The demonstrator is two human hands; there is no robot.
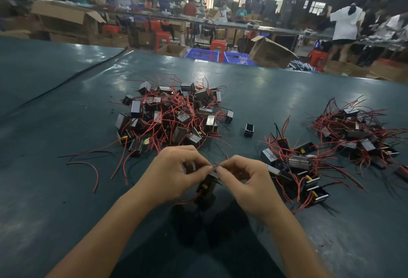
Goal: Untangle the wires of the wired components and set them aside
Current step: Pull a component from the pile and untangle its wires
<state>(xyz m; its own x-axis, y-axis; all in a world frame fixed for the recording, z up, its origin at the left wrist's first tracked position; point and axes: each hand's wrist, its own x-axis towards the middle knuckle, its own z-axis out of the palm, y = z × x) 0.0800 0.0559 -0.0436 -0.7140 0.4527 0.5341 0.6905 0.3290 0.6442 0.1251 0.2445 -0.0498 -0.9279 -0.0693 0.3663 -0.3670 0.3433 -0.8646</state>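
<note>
Pinching wires [217, 163] from both sides, left hand [174, 173] and right hand [249, 185] meet fingertip to fingertip. Component [207, 186] hangs below, between them. Sorted pile [293, 167] sits just right of the right hand; tangled pile [172, 114] lies beyond both.

1. Classification: a factory assembly hall, wide and dim, with daylight at the far doorways.
2. Work surface: a long worktable [66, 112] covered in dark green sheeting carries piles of identical wired components [172, 114] with red and black leads.
3. Storage: open cardboard cartons [271, 53] and blue plastic crates [202, 54] stand on the floor beyond the table.
4. Seating: red plastic stools [162, 34] stand among the benches.
5. Staffing: several workers [344, 23] stand or sit along a long bench [276, 30] across the hall.
</note>
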